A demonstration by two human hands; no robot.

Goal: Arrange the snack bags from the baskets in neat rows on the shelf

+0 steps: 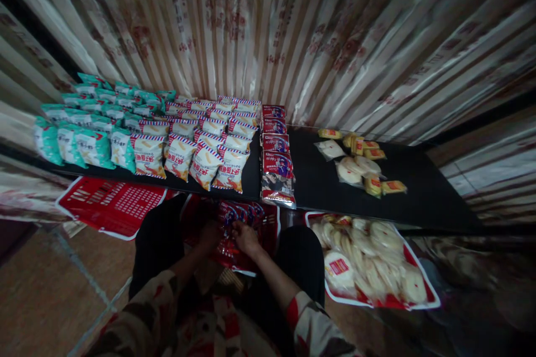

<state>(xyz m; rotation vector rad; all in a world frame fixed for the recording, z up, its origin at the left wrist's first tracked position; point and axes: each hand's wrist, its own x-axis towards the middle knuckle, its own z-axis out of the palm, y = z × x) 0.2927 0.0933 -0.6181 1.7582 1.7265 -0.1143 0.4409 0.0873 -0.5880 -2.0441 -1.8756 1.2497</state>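
A red plastic basket (pixel 273 234) sits between my knees, with several dark red and blue snack packets (pixel 247 212) inside. My right hand (pixel 247 239) reaches into it, fingers closed on the edge of one packet. Close beside, on the left, my left hand (pixel 211 234) is down in the basket near the same packets; shadow hides its fingers. Just beyond the basket, on the black table (pixel 318 189), stands a column of matching red snack packets (pixel 277 164), one behind another, the front one facing me.
Left of the column stand rows of white shrimp-chip bags (pixel 205 164) and teal snack bags (pixel 92 148). Wrapped flat breads (pixel 349 170) and small yellow packets (pixel 393 186) lie to the right. Below are a red basket (pixel 125 206) and a bread-filled basket (pixel 433 298). A curtain (pixel 268 28) hangs behind.
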